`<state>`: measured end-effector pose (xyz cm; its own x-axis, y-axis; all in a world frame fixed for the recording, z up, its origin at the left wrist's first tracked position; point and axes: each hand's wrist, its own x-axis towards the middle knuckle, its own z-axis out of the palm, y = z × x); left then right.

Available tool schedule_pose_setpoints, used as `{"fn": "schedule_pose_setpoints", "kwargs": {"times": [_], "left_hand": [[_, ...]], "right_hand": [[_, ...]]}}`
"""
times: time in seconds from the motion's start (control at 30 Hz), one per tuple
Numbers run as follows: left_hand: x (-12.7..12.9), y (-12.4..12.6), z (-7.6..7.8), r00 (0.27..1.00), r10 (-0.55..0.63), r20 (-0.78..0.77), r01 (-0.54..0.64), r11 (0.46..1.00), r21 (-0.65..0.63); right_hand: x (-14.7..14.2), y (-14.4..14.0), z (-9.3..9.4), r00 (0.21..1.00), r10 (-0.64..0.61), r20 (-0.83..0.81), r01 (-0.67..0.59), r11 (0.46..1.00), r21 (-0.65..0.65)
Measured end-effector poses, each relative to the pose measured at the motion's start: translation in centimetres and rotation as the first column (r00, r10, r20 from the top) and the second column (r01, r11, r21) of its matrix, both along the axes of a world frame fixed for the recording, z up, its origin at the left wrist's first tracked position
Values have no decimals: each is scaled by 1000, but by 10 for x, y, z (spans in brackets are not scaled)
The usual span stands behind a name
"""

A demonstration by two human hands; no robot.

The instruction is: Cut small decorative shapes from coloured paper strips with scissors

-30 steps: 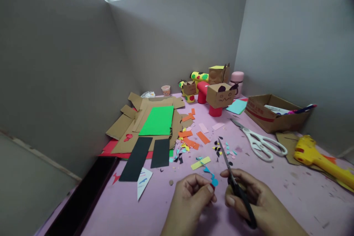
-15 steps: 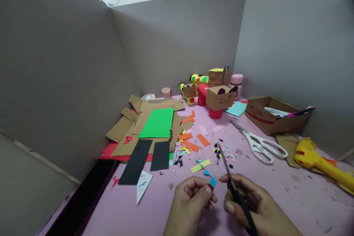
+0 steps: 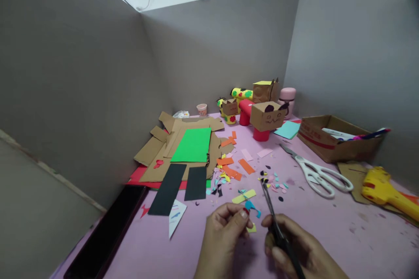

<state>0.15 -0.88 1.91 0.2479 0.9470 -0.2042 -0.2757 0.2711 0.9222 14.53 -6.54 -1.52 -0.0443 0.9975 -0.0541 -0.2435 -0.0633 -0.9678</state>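
Observation:
My left hand (image 3: 225, 235) pinches a small blue paper cutting (image 3: 250, 205) between thumb and forefinger. The cutting has a rounded part by the fingertips and a narrow tail reaching toward the right. Black-handled scissors (image 3: 270, 204) are gripped in my right hand (image 3: 294, 242), their nearly closed blades pointing away from me. The blades stay apart from the blue cutting, just to its right. Beneath the cutting lie a yellow paper strip (image 3: 244, 196) and, partly hidden by my left fingers, a yellow scrap (image 3: 252, 228).
Small paper scraps (image 3: 273, 182) litter the pink table. Black paper pieces (image 3: 167, 189) and a green sheet (image 3: 191, 145) lie left, partly over cardboard (image 3: 153, 170). White scissors (image 3: 324, 176), a yellow glue gun (image 3: 389, 189) and a cardboard box (image 3: 330, 139) sit right. Cardboard animals (image 3: 268, 116) stand behind.
The blue cutting has turned in my left fingers, its tail now toward the lower right. A yellow scrap now shows below it. The view has swung slightly left.

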Motion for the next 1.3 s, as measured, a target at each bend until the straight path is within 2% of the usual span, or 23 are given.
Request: {"fn": "schedule_pose_setpoints", "kwargs": {"times": [0.1,0.2,0.3,0.4,0.53,0.7,0.8,0.97,1.13,1.2,1.3], "left_hand": [[-9,5,16,996,-49,-72,56,994,94],[-29,8,33,965,-132,-227,165,977,136],[-55,7,42,851,-271,-450,339,938,76],[-75,2,41,694,-367,-620,452,892,-22],[-79,-7,27,571,-436,-695,530,843,-93],[-67,-16,18,407,-358,-840,570,818,-72],[-67,-16,21,377,-301,-876,563,825,-42],[-71,-16,21,374,-177,-910,522,852,49],[-58,-31,17,253,-26,-967,510,853,110],[-53,-36,15,249,-13,-969,533,837,126],[-52,-36,14,310,-51,-949,542,830,132]], "right_hand": [[6,1,4,999,-43,12,42,999,20],[11,0,8,995,-79,63,79,997,-6],[13,-2,12,985,-114,129,120,992,-42],[13,-3,15,979,-124,159,138,988,-76],[11,-3,18,981,-122,151,137,987,-88],[14,-2,19,973,-137,184,154,985,-82],[17,-1,19,973,-124,195,139,988,-68],[17,-1,19,975,-100,197,114,991,-62],[16,-2,21,975,-125,184,140,988,-70],[16,-2,21,975,-115,189,130,989,-71],[15,-1,21,970,-145,197,159,985,-60]]}}
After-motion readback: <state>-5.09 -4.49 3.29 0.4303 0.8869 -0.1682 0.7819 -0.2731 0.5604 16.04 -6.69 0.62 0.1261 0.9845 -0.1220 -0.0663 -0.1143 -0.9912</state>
